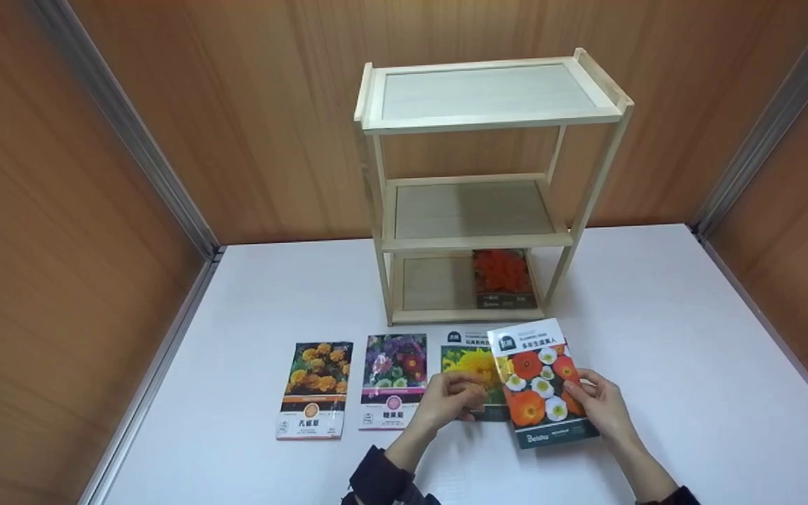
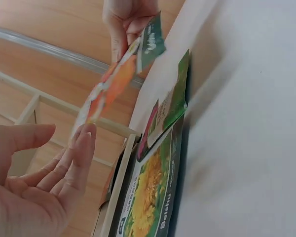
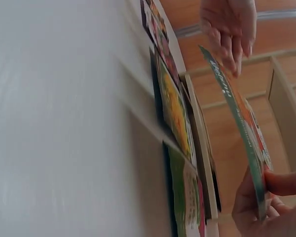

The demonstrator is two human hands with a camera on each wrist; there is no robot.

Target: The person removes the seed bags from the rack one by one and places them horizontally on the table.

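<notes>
My right hand (image 1: 604, 405) grips the right edge of a seed packet with red, orange and white flowers (image 1: 541, 382), thumb on its front. The packet is raised off the table and tilted. Close to its left side is my left hand (image 1: 446, 401), fingers loosely bent and holding nothing; whether the fingertips touch the packet I cannot tell. Under the hands lies a yellow-flower seed packet (image 1: 470, 358), partly covered in the head view. Both wrist views show a green packet (image 3: 185, 192) lying beside it, which the raised packet hides from the head view.
A purple-flower seed packet (image 1: 393, 379) and an orange-flower one (image 1: 315, 389) lie to the left on the white table (image 1: 236, 294). Behind stands a three-tier wooden shelf (image 1: 477, 242), with a red-flower packet (image 1: 503, 278) on its bottom tier. Wood-grain panels (image 1: 278, 140) enclose the table.
</notes>
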